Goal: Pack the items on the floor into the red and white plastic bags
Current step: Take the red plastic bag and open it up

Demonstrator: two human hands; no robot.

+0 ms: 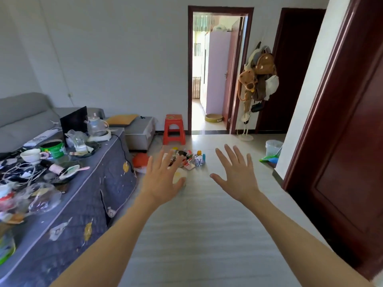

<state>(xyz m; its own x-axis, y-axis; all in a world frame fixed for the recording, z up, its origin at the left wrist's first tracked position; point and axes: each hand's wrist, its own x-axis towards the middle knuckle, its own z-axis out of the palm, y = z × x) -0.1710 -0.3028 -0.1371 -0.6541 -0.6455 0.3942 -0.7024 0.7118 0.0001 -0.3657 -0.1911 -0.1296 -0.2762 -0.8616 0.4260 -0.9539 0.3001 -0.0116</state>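
A pile of small items (pixel 189 159) lies on the pale floor far ahead: bottles, tubes and packets in mixed colours. A red plastic bag (pixel 140 159) sits just left of the pile by the table's corner. A white bag (pixel 179 176) lies in front of the pile, partly hidden behind my left hand. My left hand (pixel 160 181) is stretched forward in the air with fingers spread, holding nothing. My right hand (pixel 236 172) is held out the same way, fingers spread, to the right of the pile. Both hands are well short of the items.
A cluttered low table (pixel 87 195) with a grey quilted cover fills the left side. A red plastic stool (pixel 174 129) stands behind the pile. A white waste bin (pixel 273 147) and a green dustpan sit at right, beside a dark wooden door (pixel 342 141). An open doorway lies ahead.
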